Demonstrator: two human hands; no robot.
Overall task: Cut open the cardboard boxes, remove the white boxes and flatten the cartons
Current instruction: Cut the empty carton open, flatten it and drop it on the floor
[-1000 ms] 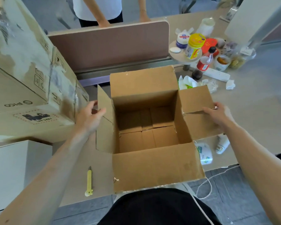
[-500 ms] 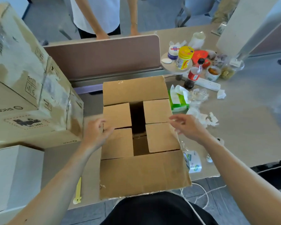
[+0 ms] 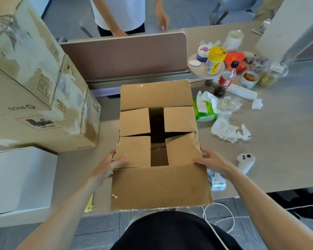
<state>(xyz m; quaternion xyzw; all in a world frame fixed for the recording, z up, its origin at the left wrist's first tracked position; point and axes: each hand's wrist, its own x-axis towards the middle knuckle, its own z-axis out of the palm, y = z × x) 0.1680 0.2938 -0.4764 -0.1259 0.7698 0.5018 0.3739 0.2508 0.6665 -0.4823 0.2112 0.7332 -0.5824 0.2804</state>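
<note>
Hands: both have slid off the tops of the inner flaps to the near corners of the carton since half a second ago; the side flaps, which stood open a second ago, now lie folded in.
View: head camera, looking down.
Carton (image 3: 134,121): sits on the desk (image 3: 278,141) between the two hands, with four inner flaps folded over the opening and a dark cross-shaped gap between them. The long near flap hangs toward the person and the far flap tilts away.
Left hand (image 3: 107,168): fingers fairly straight and spread along the carton's left wall, thumb lying on the near-left flap, pressing rather than pinching.
Right hand (image 3: 211,163): fingers straight and together, laid flat against the right wall beside the near-right flap.
Yellow cutter (image 3: 89,204): on the desk edge below the left hand, partly hidden by the forearm.
Large printed carton (image 3: 34,87): well to the left of the left hand, resting on a white box (image 3: 20,179).
White controller (image 3: 246,160): just right of the right hand.
Crumpled tissue (image 3: 228,130): beyond the right hand.
Cola bottle (image 3: 226,78): farther beyond the right hand, among jars.
Second person (image 3: 121,13): stands past the partition (image 3: 123,56), opposite both hands.
</note>
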